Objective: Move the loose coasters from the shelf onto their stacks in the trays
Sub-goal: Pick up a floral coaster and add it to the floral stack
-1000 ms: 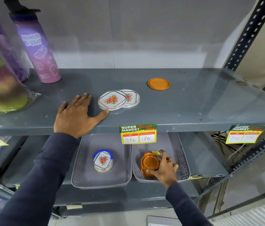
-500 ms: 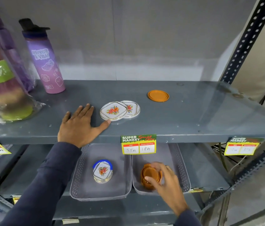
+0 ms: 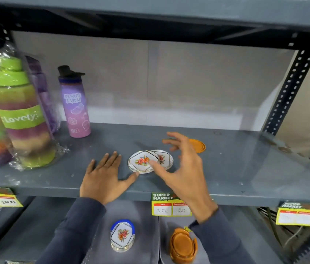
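Two white floral coasters lie overlapping on the grey shelf: the front coaster partly covers the back coaster. A loose orange coaster lies behind them, partly hidden by my right hand, which hovers open above the floral pair, holding nothing. My left hand rests flat on the shelf, thumb touching the front coaster's edge. Below, the floral stack stands in the left tray and the orange stack in the right tray.
A purple bottle and wrapped striped containers stand at the shelf's left. Price tags hang on the shelf's front edge. A perforated upright rises at the right, and another shelf runs overhead.
My right hand has left the orange stack in the lower tray and risen to above the floral coasters on the shelf. The left hand has stayed put; the camera has tilted up.
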Demonstrator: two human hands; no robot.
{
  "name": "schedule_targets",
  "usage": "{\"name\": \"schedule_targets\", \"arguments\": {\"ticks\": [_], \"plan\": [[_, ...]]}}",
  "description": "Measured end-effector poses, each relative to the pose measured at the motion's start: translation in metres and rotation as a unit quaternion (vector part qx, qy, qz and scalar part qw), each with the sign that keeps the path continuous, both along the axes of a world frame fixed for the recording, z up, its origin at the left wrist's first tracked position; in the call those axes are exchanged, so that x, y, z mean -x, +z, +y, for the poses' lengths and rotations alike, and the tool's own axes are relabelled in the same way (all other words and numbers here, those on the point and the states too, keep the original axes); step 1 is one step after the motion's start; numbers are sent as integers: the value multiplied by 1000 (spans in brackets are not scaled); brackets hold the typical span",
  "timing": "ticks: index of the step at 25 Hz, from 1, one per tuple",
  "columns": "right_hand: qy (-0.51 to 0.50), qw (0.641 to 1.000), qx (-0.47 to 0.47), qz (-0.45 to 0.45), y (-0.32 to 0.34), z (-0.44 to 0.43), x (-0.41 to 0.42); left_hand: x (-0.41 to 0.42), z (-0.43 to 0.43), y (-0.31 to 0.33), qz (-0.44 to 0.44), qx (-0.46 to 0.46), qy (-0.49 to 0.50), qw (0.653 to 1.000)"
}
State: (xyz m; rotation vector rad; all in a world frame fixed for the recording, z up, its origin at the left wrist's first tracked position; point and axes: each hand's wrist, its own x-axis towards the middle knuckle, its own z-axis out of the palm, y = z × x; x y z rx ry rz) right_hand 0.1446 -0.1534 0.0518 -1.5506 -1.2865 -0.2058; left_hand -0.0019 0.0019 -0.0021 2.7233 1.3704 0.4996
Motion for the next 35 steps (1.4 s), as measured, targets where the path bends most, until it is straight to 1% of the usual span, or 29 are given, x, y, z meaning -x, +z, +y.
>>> {"name": "schedule_targets", "arguments": {"ticks": [2, 4, 6, 9, 12, 15, 17, 19, 21, 23, 24, 26, 29, 31, 33, 35], "plan": [[-6, 989, 140, -40, -2, 32, -10, 1, 1, 0, 0, -2, -3, 1000], [-2, 969, 236, -69, -12, 50, -18, 1, 1, 0, -1, -2, -6, 1000], [12, 957, 281, -66, -20, 59, -23, 2, 0, 0, -5, -3, -7, 1000], [12, 957, 285, -51, -26, 63, -27, 1, 1, 1, -8, -1, -9, 1000], [8, 966, 253, -44, -28, 60, -26, 1, 0, 1, -10, -8, -9, 1000], [-8, 981, 190, -30, -17, 50, -23, 2, 0, 0, -12, -2, -6, 1000], [-18, 992, 123, -18, -4, 36, -20, 1, 0, 0, -13, -4, -5, 1000], [-34, 998, 40, -30, 14, 18, -11, 2, 1, -1, -14, -2, -5, 1000], [-53, 997, -37, -48, 33, -3, 0, 1, 2, -2, -6, -1, -7, 1000], [-64, 987, -107, -96, 54, -28, 14, 0, 3, -4, -8, -3, -7, 1000], [-62, 980, -142, -125, 63, -40, 21, -1, 4, -5, -9, -1, -7, 1000], [-42, 969, -186, -155, 77, -59, 32, -2, 7, -6, -5, 7, -6, 1000], [-8, 962, -215, -168, 81, -68, 36, -3, 8, -7, 0, 3, -4, 1000], [12, 962, -216, -165, 77, -68, 34, -4, 7, -8, 0, 3, -2, 1000], [20, 969, -201, -139, 68, -67, 33, -4, 7, -6, 4, 13, 0, 1000], [38, 977, -181, -102, 51, -68, 36, 1, 2, -1, 38, 10, -11, 999]]}}
